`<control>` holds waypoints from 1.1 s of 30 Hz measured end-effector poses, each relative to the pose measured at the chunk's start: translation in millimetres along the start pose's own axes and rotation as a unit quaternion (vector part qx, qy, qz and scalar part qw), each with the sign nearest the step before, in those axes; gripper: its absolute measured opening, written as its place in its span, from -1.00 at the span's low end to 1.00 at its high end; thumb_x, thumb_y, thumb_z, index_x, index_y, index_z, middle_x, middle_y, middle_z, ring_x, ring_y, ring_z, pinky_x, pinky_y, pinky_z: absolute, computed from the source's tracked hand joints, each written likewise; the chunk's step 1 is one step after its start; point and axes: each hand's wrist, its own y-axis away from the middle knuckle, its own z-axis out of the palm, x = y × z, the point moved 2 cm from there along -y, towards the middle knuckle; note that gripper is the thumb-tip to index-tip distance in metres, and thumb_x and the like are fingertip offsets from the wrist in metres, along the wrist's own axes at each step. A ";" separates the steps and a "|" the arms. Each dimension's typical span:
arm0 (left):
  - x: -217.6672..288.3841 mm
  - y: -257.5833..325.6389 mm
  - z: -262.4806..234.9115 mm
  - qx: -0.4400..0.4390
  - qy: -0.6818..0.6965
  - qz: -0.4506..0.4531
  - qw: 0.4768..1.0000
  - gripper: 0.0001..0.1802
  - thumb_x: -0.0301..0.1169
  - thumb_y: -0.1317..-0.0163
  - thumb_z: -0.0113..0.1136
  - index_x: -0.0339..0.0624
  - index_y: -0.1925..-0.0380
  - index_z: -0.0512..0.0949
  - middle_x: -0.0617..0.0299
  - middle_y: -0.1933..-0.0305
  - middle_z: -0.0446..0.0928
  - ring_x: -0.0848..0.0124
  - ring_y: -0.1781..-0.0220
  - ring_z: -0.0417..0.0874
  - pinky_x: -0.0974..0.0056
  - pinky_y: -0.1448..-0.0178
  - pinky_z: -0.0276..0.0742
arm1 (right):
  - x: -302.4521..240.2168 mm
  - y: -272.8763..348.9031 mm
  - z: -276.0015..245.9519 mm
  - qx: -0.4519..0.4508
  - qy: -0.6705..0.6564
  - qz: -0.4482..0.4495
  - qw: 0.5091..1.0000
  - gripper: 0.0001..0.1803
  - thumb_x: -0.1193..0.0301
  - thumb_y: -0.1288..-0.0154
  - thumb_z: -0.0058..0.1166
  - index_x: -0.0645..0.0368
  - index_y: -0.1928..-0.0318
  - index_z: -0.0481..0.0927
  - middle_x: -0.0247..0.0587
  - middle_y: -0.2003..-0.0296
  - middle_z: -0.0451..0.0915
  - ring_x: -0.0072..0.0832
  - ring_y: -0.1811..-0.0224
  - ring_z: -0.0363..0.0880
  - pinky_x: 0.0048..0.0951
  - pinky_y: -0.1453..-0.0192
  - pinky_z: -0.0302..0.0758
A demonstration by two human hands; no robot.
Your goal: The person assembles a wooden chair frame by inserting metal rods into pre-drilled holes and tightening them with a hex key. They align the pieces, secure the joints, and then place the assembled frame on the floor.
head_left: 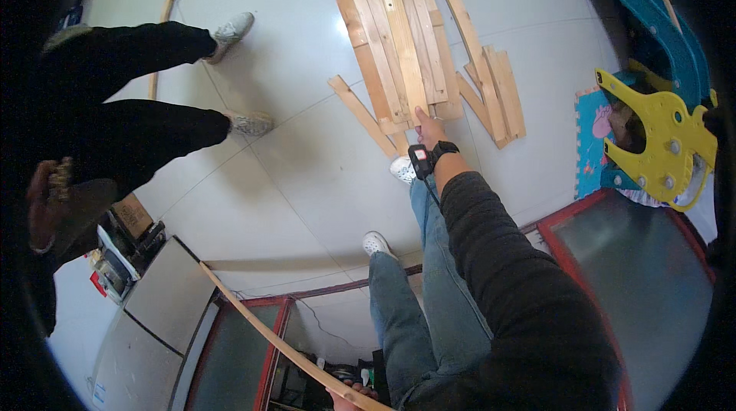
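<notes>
My right hand (pixel 431 129) is closed around the near end of a long, narrow wooden plank (pixel 402 39), thumb on top. That plank lies lengthwise on a pile of pale wooden boards (pixel 354 16) on the tiled floor. At the lower edge, my left hand (pixel 346 401) grips a long wooden strip (pixel 268 336), which slants up and to the left toward a white cabinet. The picture's edge cuts off part of this hand. A black device is strapped to my right wrist (pixel 424 156).
Shorter wood pieces (pixel 502 96) lie right of the pile; a loose slat (pixel 360 113) lies left. Another person (pixel 138 131) in black trousers stands at left. A white cabinet (pixel 169 296) is lower left. A yellow and teal plastic structure (pixel 659 131) and a red-framed glass panel (pixel 636 281) are right.
</notes>
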 end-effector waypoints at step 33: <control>92.4 -156.5 56.6 0.575 -0.121 0.631 0.507 -0.26 0.17 -0.46 -0.57 -0.13 -0.35 0.21 0.03 -0.34 0.36 0.03 -0.28 0.45 -0.14 -0.30 0.43 | -96.1 499.6 -85.1 -0.564 0.328 -0.111 0.750 -0.42 0.17 -0.44 -0.03 0.26 -0.32 0.32 -0.28 -0.03 0.59 -0.69 0.36 0.38 -0.62 0.22 0.42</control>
